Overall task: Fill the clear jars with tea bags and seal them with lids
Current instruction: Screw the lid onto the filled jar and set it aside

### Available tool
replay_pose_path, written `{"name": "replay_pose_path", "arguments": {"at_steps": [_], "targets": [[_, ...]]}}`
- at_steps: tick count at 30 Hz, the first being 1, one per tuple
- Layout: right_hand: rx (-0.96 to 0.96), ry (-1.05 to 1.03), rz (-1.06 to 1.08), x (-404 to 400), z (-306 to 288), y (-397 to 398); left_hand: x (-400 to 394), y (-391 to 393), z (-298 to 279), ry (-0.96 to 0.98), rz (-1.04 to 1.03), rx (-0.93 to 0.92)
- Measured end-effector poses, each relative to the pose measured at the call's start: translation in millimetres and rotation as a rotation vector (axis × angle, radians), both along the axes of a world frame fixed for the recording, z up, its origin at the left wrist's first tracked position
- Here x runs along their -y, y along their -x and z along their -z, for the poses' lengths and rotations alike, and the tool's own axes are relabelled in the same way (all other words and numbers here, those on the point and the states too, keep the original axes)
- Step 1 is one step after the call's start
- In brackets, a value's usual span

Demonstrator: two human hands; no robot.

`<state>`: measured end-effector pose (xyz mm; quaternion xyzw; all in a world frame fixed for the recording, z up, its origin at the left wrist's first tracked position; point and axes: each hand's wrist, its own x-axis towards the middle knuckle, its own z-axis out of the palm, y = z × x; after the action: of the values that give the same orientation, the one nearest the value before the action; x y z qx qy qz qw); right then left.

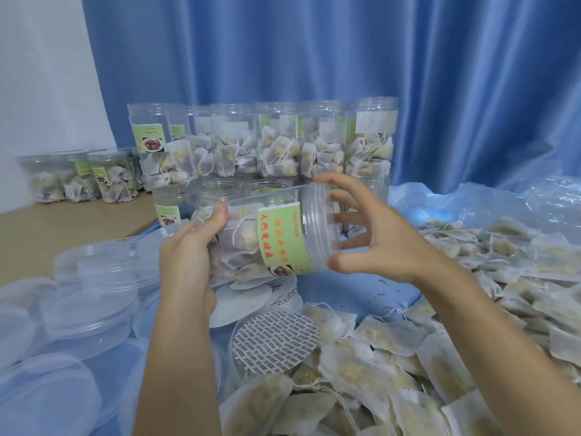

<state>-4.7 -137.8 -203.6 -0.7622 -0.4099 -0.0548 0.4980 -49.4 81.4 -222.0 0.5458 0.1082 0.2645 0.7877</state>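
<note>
Jar (276, 234) btwn L hand (191, 247), R hand (371, 243)

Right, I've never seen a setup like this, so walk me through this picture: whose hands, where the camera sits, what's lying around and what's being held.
No machine here: a person works bare-handed, and the single picture comes from a camera on their head, looking forward and down. The left hand grips a clear jar of tea bags, tipped sideways. The right hand has its fingers spread around the jar's threaded mouth; whether a lid is on it I cannot tell. Loose tea bags cover the right side, clear lids pile on the left, and round seal liners lie between. Filled jars are stacked before a blue curtain.
</note>
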Motion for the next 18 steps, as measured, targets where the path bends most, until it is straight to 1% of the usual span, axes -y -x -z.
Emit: {"name": "replay_pose_path", "arguments": {"at_steps": [2,3,5,7,9,10,12,16,18], "targets": [[-0.06,0.025,0.062,-1,0,0,2,-1,2,0.011,-0.009,0.004],[-0.06,0.056,0.084,-1,0,0,3,-1,2,0.019,-0.009,0.003],[-0.002,0.094,0.085,0,-2,0,3,-1,1,0.03,0.001,0.005],[0.117,0.107,0.034,0,-6,3,1,-1,0,0.035,0.004,0.0],[0.323,0.185,-0.014,0,-9,6,-1,-1,-1,0.06,0.037,-0.02],[0.397,0.225,-0.025,-1,-11,8,-2,0,-1,0.073,0.067,-0.035],[0.465,0.274,-0.037,-3,-16,11,-2,2,0,0.079,0.114,-0.074],[0.512,0.33,-0.055,-4,-20,18,-1,6,-2,0.093,0.147,-0.117],[0.455,0.295,-0.059,-5,-21,20,0,7,-4,0.137,0.124,-0.11]]}}
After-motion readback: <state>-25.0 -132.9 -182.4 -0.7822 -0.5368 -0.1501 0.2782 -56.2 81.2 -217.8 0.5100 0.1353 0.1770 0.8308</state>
